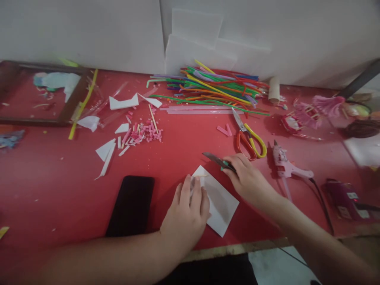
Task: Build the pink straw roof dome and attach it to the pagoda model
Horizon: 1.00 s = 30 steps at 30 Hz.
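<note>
In front of me a white sheet (223, 202) of paper or thin card lies at an angle on the red table. My left hand (187, 209) rests on its left side, fingers stretched out and pressing down. A thin pale strip (202, 175) lies by those fingertips; the part beneath them is hidden. My right hand (251, 180) is closed around a craft knife (214, 160), above the sheet's upper right edge. The dark blade points left and appears apart from the sheet. Most of the handle is covered by my fingers.
Scissors (249, 139) and a pink glue gun (286, 163) with a cord lie right. A black phone (130, 206) lies left. Cut pink bits (148, 131) and white scraps (123, 102) are scattered beyond. Pipe cleaners (216, 87) and a cardboard tube (274, 90) sit against the wall.
</note>
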### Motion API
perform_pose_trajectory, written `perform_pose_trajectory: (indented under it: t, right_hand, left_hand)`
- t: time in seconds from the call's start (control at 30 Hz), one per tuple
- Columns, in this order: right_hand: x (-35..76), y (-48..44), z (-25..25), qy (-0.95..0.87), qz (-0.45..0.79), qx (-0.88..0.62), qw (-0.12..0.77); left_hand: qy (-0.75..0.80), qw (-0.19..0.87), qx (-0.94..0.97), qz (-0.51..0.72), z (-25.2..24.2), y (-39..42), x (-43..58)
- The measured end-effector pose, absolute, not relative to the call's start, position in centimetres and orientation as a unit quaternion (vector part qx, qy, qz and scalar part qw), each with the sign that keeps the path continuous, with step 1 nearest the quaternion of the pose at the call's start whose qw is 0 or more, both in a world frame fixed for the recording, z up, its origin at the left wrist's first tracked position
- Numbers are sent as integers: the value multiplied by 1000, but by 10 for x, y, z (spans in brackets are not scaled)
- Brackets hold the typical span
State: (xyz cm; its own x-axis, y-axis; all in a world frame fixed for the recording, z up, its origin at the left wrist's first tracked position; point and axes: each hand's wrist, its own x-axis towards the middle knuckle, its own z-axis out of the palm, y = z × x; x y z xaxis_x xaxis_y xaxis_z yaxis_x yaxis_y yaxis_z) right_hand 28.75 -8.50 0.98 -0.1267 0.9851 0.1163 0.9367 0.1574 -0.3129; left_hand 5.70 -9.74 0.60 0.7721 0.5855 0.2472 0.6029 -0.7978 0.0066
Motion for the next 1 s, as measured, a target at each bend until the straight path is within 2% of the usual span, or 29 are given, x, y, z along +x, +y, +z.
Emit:
perform_pose_trajectory:
  t: [0.1, 0.2, 0.27, 0.33, 0.47, 0.83, 1.0]
  right_hand:
    - [278, -85, 2, -745, -5, -660, 98]
    - [276, -85, 2, -740, -49, -661, 114]
    - [274, -84, 4, -751, -27, -639, 160]
    - [268, -85, 3, -778, 46, -596, 197]
    - [252, -85, 0, -790, 169, -553, 203]
    - [247, -87, -1, -789, 101, -567, 215]
    - [248, -93, -9, -781, 100, -568, 240]
  left_hand:
    - [-317, 38, -941, -116, 3, -99, 56]
    - [-313, 39, -943, -105, 3, -99, 56]
    - [-315, 27, -944, -91, 6, -99, 57]
    - [-315, 4, -946, -70, 9, -99, 57]
    - [-312, 3, -949, -49, 11, -100, 54]
    - [-316, 110, -942, -36, 12, -106, 56]
    - [-305, 74, -947, -65, 18, -98, 63]
